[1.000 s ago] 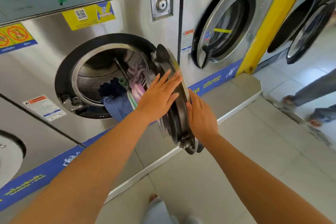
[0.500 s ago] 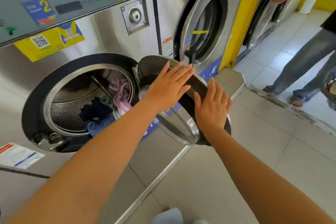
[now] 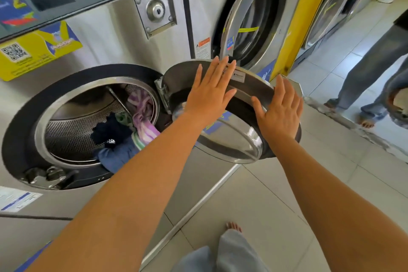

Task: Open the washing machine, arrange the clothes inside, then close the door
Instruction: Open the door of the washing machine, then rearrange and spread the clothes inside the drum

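Note:
The steel washing machine [image 3: 123,35] in front of me has its round door [image 3: 231,146] swung out to the right on its hinge [image 3: 162,93]. Clothes [image 3: 123,137] lie in the drum: a dark blue piece, a blue one at the rim, and a pink-and-purple striped one. My left hand [image 3: 209,93] lies flat with spread fingers on the door's upper rim. My right hand [image 3: 280,112] lies flat on the door's outer right edge. Neither hand grips anything.
A second washer [image 3: 254,20] with its door ajar stands just right of the open door, then a yellow pillar [image 3: 302,17]. Another person's legs [image 3: 364,73] stand on the tiled floor at the right. My own foot [image 3: 233,227] is below.
The view has shifted left and closer. The door has swung further out to the right, now showing more of its face, and both flat hands have stayed on it.

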